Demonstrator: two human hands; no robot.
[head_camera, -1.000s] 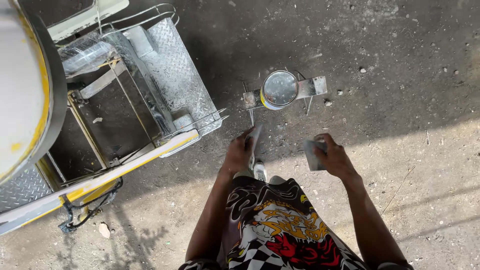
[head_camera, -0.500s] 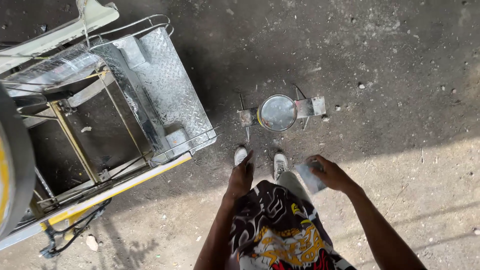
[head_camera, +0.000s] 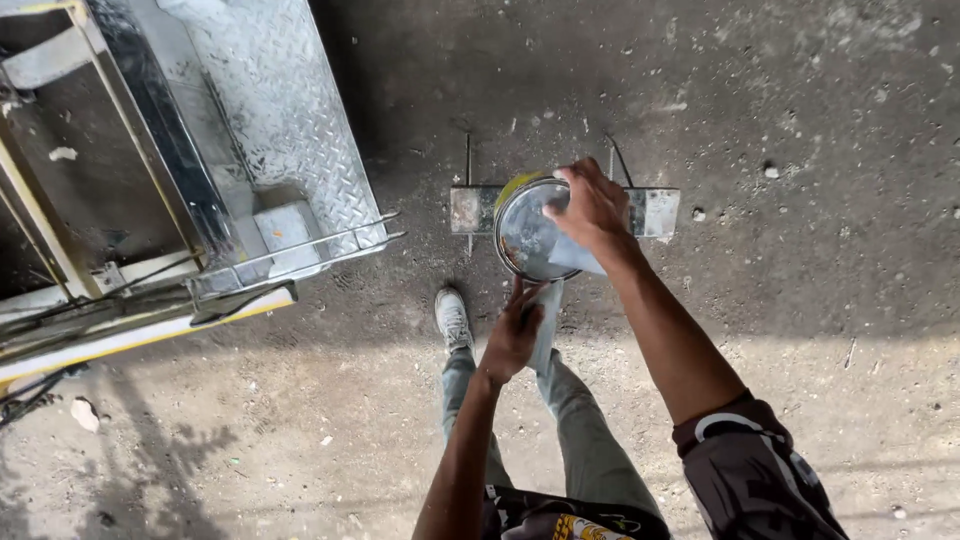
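Now the right hand (head_camera: 592, 205) sat at frame centre, fingers curled pinching a pale rag over the open paint can (head_camera: 528, 228), while the left hand (head_camera: 512, 340) gripped a flat stirring stick (head_camera: 546, 322) below it, dipping apparently not yet begun.

Round yellow-sided tin can (head_camera: 528, 232) on a grey metal bracket (head_camera: 652, 212) — no labels, signs, screens

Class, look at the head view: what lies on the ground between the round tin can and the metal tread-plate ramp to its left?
Nothing. In the head view, the stretch of concrete floor between the tin can and the tread-plate ramp is bare apart from dust and small specks.
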